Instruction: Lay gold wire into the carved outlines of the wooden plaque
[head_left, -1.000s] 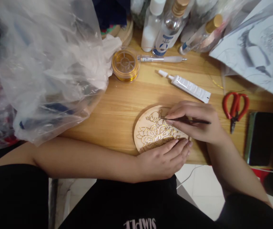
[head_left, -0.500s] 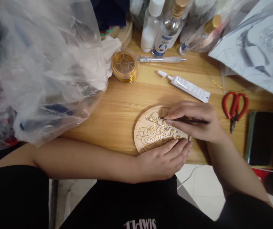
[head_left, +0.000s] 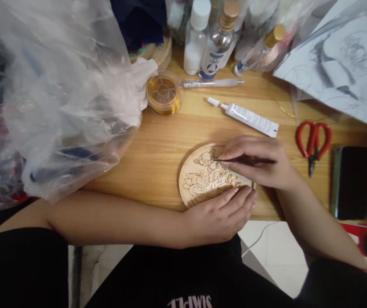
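Note:
A round wooden disc (head_left: 202, 177) with a gold-wire flower pattern lies near the front edge of the wooden table (head_left: 167, 141). My left hand (head_left: 221, 214) lies flat along the disc's near edge, fingers stretched out and pressing on it. My right hand (head_left: 260, 162) is pinched round thin dark tweezers (head_left: 244, 161), held level, with the tip touching the top of the pattern.
A spool of gold wire (head_left: 164, 94), a white pen (head_left: 212, 83) and a glue tube (head_left: 247, 117) lie behind the disc. Red snips (head_left: 313, 141) and a dark phone (head_left: 351, 182) sit at the right. Bottles (head_left: 215, 38) stand at the back, drawings (head_left: 337, 60) at the far right. A large clear plastic bag (head_left: 58, 94) fills the left.
Both hands stay on the disc; the tweezers' tip has barely shifted. The view has drifted slightly, so everything sits a little further left.

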`<action>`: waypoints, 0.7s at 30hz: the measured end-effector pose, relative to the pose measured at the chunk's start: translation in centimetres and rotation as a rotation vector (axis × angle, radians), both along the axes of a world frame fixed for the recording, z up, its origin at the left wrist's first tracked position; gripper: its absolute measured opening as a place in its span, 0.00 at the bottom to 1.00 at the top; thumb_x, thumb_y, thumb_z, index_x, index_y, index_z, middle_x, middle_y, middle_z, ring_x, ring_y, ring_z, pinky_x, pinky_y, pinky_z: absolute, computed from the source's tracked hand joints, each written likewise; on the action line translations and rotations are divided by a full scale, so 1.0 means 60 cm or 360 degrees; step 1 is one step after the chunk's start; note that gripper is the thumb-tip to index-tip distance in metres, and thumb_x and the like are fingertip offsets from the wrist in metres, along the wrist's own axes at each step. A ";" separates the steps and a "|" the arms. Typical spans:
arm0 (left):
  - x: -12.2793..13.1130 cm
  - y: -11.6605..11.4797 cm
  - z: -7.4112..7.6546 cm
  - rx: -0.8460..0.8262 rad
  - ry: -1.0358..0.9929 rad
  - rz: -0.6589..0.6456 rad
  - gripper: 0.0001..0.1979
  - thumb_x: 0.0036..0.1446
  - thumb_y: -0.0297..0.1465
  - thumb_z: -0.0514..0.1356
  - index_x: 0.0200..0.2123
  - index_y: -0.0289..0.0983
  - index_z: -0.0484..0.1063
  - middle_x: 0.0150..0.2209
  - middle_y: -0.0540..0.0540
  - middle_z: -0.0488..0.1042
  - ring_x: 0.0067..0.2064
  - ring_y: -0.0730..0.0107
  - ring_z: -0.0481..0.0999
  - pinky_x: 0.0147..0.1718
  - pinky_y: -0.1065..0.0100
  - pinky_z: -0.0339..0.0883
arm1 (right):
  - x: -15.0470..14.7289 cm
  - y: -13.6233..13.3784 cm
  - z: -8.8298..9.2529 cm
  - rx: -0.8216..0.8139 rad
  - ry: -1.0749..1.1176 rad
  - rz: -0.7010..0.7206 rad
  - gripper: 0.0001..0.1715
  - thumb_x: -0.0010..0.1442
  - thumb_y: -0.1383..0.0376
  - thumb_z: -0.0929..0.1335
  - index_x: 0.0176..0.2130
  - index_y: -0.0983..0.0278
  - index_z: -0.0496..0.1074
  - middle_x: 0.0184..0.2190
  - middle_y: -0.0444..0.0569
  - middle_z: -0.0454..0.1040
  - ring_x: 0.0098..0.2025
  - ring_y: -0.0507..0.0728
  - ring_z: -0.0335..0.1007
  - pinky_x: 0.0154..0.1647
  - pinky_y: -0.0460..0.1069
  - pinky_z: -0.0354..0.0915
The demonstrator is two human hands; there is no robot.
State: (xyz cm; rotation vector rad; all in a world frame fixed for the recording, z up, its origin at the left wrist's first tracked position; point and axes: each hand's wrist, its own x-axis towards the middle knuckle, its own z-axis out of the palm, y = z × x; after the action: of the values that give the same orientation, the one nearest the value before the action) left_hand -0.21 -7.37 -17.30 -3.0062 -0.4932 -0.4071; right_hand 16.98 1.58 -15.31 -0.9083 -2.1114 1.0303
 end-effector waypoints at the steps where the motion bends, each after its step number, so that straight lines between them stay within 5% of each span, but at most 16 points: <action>1: 0.000 0.000 0.000 -0.0002 -0.0006 -0.0003 0.23 0.68 0.32 0.45 0.60 0.26 0.64 0.61 0.35 0.65 0.62 0.57 0.66 0.62 0.59 0.57 | 0.000 0.000 0.000 0.0002 -0.0001 -0.0003 0.04 0.57 0.70 0.71 0.36 0.62 0.75 0.31 0.46 0.78 0.35 0.52 0.76 0.35 0.48 0.72; 21: 0.001 0.000 -0.001 -0.0032 -0.0074 0.0010 0.22 0.68 0.30 0.44 0.59 0.26 0.65 0.60 0.36 0.67 0.62 0.57 0.66 0.62 0.60 0.59 | 0.002 -0.002 0.001 -0.0023 0.0016 -0.0015 0.04 0.57 0.71 0.71 0.35 0.63 0.74 0.31 0.46 0.77 0.34 0.52 0.75 0.35 0.48 0.71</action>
State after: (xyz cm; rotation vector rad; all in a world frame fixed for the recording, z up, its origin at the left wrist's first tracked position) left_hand -0.12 -7.38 -17.33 -3.0201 -0.5131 -0.4755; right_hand 17.12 1.46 -15.25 -0.9175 -2.0918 1.0448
